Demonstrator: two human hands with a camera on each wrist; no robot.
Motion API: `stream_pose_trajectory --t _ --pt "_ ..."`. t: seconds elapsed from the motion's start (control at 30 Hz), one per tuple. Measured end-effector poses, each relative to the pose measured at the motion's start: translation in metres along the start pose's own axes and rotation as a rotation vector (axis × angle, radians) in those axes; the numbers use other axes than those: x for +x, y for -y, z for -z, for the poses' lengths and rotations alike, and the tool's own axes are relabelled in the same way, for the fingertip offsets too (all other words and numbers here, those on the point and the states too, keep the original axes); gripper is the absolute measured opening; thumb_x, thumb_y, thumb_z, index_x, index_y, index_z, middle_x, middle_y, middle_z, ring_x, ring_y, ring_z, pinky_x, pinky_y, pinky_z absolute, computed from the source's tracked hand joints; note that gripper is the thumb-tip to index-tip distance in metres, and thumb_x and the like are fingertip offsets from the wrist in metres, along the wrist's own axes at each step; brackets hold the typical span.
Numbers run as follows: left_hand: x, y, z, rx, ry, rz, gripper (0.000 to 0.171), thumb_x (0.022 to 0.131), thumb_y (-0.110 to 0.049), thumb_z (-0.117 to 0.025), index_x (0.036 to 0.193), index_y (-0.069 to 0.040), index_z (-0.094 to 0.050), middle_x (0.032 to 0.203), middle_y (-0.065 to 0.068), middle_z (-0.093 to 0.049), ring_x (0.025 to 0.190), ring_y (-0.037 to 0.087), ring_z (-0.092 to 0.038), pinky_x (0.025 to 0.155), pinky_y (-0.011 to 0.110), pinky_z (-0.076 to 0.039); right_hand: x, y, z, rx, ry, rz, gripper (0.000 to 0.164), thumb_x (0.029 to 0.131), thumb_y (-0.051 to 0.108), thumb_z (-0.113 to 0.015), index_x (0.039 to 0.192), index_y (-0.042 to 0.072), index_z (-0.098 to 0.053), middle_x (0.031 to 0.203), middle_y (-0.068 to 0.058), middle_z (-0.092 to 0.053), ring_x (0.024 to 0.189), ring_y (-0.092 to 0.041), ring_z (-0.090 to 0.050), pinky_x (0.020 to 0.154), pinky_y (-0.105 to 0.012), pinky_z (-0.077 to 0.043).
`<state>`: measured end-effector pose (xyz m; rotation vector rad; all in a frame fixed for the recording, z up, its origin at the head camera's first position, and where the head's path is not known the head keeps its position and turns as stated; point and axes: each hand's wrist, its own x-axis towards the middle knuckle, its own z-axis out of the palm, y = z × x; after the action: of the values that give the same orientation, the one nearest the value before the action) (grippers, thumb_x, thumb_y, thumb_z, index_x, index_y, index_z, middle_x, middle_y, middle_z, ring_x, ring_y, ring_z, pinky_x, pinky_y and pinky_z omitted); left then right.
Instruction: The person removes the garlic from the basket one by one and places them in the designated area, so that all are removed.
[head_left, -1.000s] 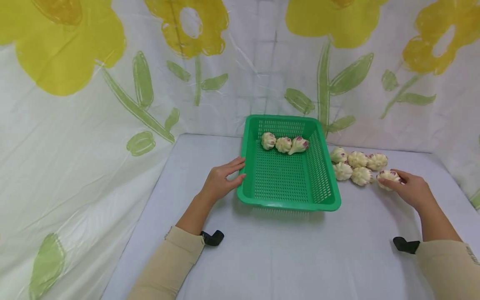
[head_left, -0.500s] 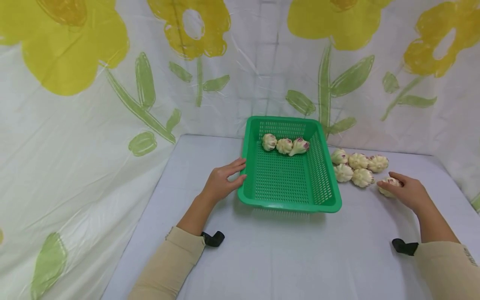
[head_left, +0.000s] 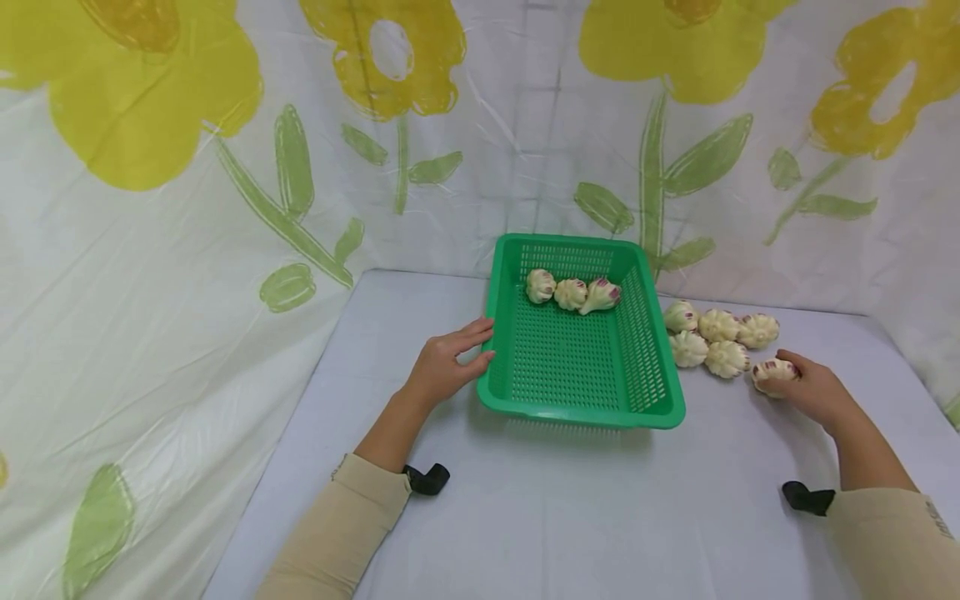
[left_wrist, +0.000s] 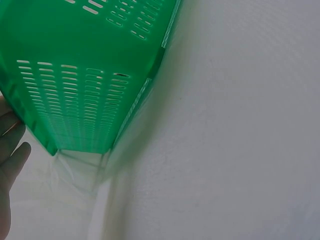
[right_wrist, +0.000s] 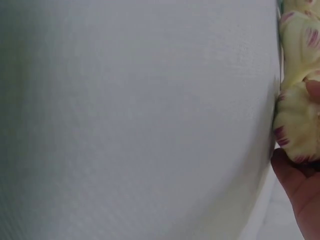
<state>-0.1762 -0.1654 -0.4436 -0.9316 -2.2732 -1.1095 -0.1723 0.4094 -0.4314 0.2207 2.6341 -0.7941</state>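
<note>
One second's change: the right hand (head_left: 819, 392), looser over its garlic bulb (head_left: 769, 370) half a second ago, now pinches it, slightly closer to five loose bulbs (head_left: 718, 323). So it's held, but outside the green basket (head_left: 564, 358), between three and four o'clock of it; can't tell whether it's off the surface (head_left: 600, 517). Left hand (head_left: 441, 364): fingers nearly straight, touching the basket at nine o'clock, not clasping it. Three bulbs (head_left: 571, 293) inside, toward twelve. Loose five sit at three o'clock, partly blocking a straight path basketward. Flowered sheet (head_left: 487, 167) behind.
</note>
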Motion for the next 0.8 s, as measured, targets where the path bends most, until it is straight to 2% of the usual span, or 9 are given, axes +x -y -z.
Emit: stream_pose_trajectory --t 0.2,0.47,0.8 --pt "0.0004 -0.0002 0.0001 0.005 -0.001 0.001 0.039 0.087 -0.014 -0.074 0.122 0.001 -0.069 0.131 0.009 -0.065 0.125 0.021 -0.060 0.096 0.036 -0.053 0.0017 -0.0005 -0.0004 -0.002 -0.015 0.003 0.097 0.095 0.058 -0.050 0.153 -0.006 -0.006 0.149 -0.047 -0.008 0.132 -0.067 -0.014 0.098 -0.078 -0.027" --pt "0.0014 -0.0003 0.0013 0.002 -0.003 0.007 0.038 0.087 -0.015 -0.074 0.121 0.002 -0.069 0.131 0.008 -0.065 0.126 0.020 -0.059 0.096 0.035 -0.053 0.0045 0.0003 -0.0017 0.002 -0.066 0.002 0.099 0.095 0.062 -0.049 0.152 -0.009 -0.011 0.146 -0.047 -0.019 0.129 -0.064 -0.023 0.099 -0.075 -0.030" --pt "0.0004 0.0007 -0.0004 -0.001 -0.010 -0.019 0.038 0.085 -0.011 -0.075 0.121 0.002 -0.069 0.130 0.010 -0.065 0.125 0.023 -0.060 0.095 0.035 -0.054 0.0074 -0.0026 -0.0037 0.027 -0.043 -0.024 0.103 0.093 0.065 -0.049 0.152 -0.009 -0.008 0.148 -0.046 -0.016 0.131 -0.065 -0.021 0.100 -0.074 -0.029"
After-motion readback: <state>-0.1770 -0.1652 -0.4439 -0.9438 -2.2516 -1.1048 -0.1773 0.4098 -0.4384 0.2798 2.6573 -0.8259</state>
